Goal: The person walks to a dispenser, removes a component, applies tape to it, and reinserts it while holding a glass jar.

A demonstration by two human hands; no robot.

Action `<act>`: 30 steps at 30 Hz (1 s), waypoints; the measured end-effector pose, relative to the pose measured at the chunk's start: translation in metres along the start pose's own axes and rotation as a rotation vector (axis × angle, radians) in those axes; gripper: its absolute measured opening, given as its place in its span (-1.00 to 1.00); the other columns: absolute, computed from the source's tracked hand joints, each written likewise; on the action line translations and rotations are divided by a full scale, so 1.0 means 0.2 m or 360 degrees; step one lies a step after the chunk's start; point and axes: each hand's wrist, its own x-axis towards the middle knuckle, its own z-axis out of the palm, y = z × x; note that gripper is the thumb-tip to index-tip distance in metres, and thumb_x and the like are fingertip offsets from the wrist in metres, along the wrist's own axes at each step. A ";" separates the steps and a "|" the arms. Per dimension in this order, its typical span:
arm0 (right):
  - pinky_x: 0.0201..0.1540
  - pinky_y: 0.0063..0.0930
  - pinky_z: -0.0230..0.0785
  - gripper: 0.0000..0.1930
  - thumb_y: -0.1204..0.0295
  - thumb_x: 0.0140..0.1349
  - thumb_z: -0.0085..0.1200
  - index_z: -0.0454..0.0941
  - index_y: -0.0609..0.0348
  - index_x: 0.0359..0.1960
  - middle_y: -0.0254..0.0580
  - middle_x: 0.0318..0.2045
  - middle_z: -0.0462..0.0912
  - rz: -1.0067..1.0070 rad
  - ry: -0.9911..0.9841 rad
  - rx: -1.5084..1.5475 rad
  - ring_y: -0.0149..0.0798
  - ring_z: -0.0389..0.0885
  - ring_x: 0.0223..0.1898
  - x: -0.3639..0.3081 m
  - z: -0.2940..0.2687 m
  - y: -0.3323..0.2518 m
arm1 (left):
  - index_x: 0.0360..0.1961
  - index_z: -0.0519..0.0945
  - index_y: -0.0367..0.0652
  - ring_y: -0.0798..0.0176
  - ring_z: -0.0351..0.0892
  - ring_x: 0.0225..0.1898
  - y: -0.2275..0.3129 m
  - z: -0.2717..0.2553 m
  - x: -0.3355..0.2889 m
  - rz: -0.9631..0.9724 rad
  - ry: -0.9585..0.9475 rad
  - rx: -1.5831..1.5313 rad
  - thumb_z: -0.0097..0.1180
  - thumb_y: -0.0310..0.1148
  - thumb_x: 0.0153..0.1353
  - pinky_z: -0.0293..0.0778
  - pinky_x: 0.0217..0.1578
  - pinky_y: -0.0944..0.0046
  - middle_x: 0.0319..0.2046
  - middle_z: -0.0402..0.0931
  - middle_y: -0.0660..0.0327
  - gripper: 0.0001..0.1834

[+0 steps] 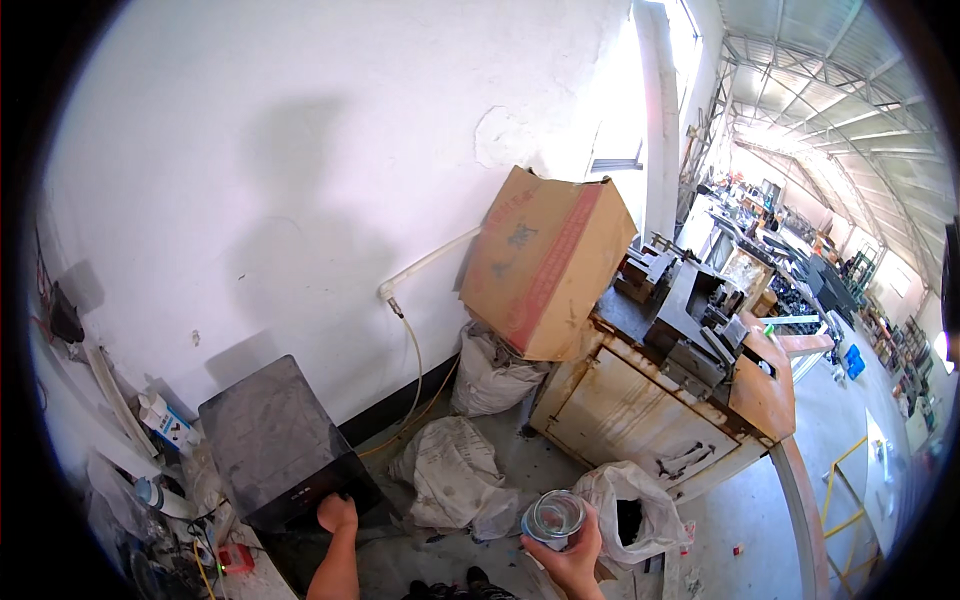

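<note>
My right hand (574,556) is wrapped round a clear glass cup (556,517), its round open mouth facing up. To the left, my left hand (338,513) touches the front of a black box-shaped appliance (275,430) with a dusty top. Those fingers look curled in against the front face, and their tips are partly hidden. Small reddish marks show on that dark front just above the hand. Between the hands, a white woven sack (455,470) slumps on the floor. Close beside the cup stands an open white sack (640,512) with a dark inside.
A large cardboard box (540,262) leans by the wall above another sack (492,372). At right is a rusty cream cabinet (640,410) with metal machine parts (690,310) on top. A yellow hose (416,370) hangs from a wall pipe. Left lies a red device (236,559).
</note>
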 end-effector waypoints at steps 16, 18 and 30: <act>0.04 -0.42 0.39 -0.25 0.57 -0.23 0.45 0.29 0.30 0.06 -0.16 -0.09 0.50 -0.0055 -0.0047 -0.0001 -0.33 0.52 -0.06 0.02 0.00 0.04 | -0.51 0.66 -0.17 0.00 0.61 -0.33 0.00 0.02 0.01 -0.0045 -0.0003 0.0012 0.12 -0.11 0.06 0.50 -0.27 0.08 -0.42 0.61 0.05 -0.67; 0.04 -0.42 0.39 -0.25 0.57 -0.23 0.45 0.29 0.30 0.06 -0.15 -0.09 0.50 -0.0050 -0.0054 0.0016 -0.33 0.52 -0.06 0.02 0.00 0.04 | -0.51 0.66 -0.17 0.00 0.61 -0.33 0.00 0.02 0.01 -0.0064 -0.0030 0.0020 0.12 -0.10 0.06 0.51 -0.27 0.08 -0.42 0.61 0.06 -0.67; 0.04 -0.43 0.39 -0.22 0.55 -0.24 0.46 0.28 0.28 0.09 -0.15 -0.05 0.49 -0.0101 -0.0156 -0.0143 -0.33 0.51 -0.04 0.06 0.01 -0.02 | -0.54 0.66 -0.17 -0.01 0.60 -0.36 -0.01 0.03 0.00 0.0014 0.0058 0.0035 0.13 -0.12 0.03 0.50 -0.31 0.07 -0.45 0.60 0.05 -0.69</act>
